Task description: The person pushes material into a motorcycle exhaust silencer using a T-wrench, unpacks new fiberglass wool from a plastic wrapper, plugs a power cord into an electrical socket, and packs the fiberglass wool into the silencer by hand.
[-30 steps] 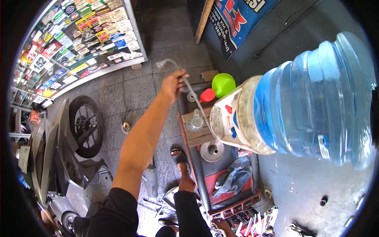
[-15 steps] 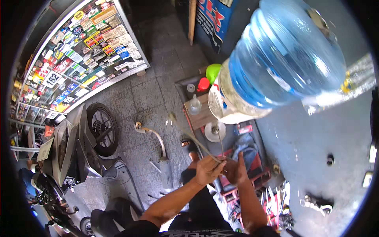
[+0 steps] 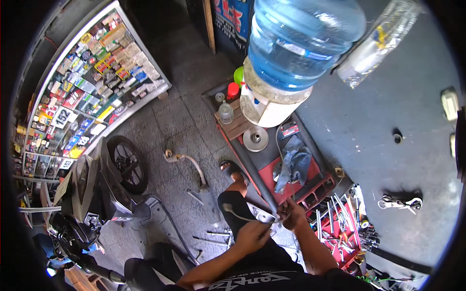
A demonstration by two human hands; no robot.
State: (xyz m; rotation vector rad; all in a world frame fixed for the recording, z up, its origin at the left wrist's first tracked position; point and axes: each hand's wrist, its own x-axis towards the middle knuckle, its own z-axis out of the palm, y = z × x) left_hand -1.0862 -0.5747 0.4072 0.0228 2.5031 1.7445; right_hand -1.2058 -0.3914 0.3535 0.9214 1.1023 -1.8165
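Observation:
A thin pale cable or tube point(image 3: 240, 216) is stretched between my hands in front of my body. Its loose end, with a small pale tip, curves out to the left above my knee. My left hand point(image 3: 253, 236) has its fingers closed at the cable, though the exact grip is partly hidden. Higher and to the right, my right hand point(image 3: 292, 214) is closed round it beside the near edge of a red and black tool cart point(image 3: 310, 167). From there a thin grey length runs up over the cart, past a crumpled blue cloth point(image 3: 295, 160).
On the cart stand a water dispenser with a big blue bottle point(image 3: 306, 43), a round metal part point(image 3: 255, 139) and a glass jar point(image 3: 225, 113). An exhaust pipe point(image 3: 208, 206) lies on the floor. A motorcycle point(image 3: 97, 194) is at left, a red tool tray point(image 3: 340, 233) at right.
Both hands have come down closer to my body, and the left has dropped below the right. The cable's loose end has swung down. My view has shifted, bringing the tool tray further into sight.

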